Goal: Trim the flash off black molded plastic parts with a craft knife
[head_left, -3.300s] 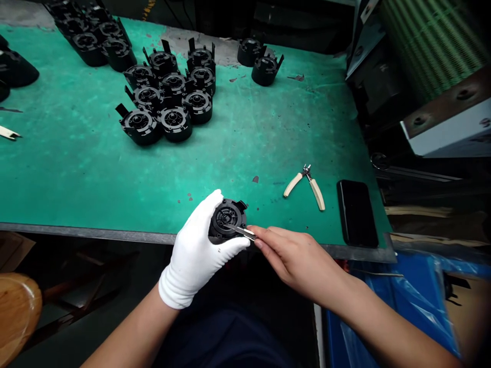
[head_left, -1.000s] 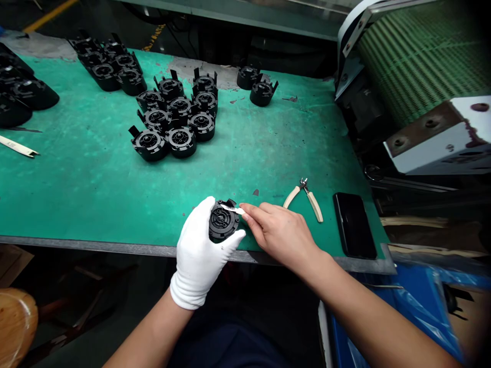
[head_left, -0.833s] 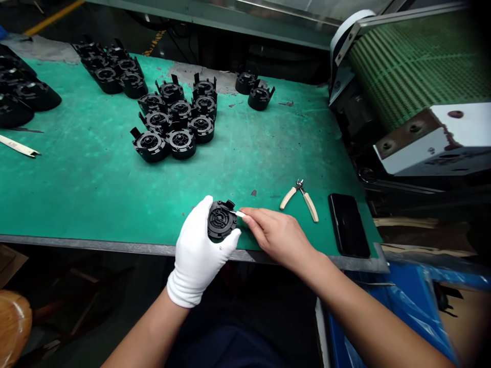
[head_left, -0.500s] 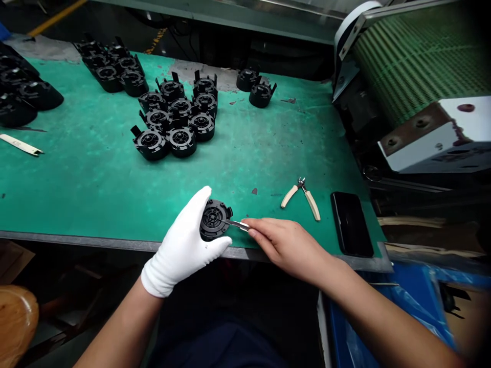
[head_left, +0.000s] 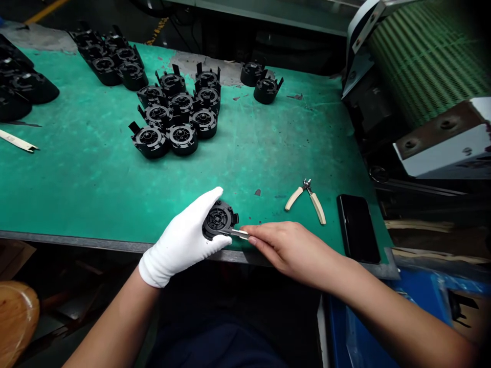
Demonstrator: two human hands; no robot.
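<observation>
My left hand (head_left: 187, 237), in a white glove, grips a round black plastic part (head_left: 219, 217) between thumb and fingers near the table's front edge. Ring-shaped ribs and a small centre show on the part's upturned face. In the bare fingers of my right hand (head_left: 284, 245) is a slim knife (head_left: 238, 233) with a pale handle. Its blade lies over the lower rim of the part, close to my gloved thumb; whether it touches the plastic I cannot tell.
Several similar black parts (head_left: 182, 137) stand in groups farther back on the green table (head_left: 95, 189). Cream-handled nippers (head_left: 307, 199) and a black phone (head_left: 358, 227) lie to the right. A pale tool (head_left: 17, 140) is at far left. A green conveyor belt (head_left: 433, 61) rises at the right.
The knife's blade has shifted from near the part's centre to its lower rim, by my left thumb. My left hand still holds the part. The whole view has shifted slightly.
</observation>
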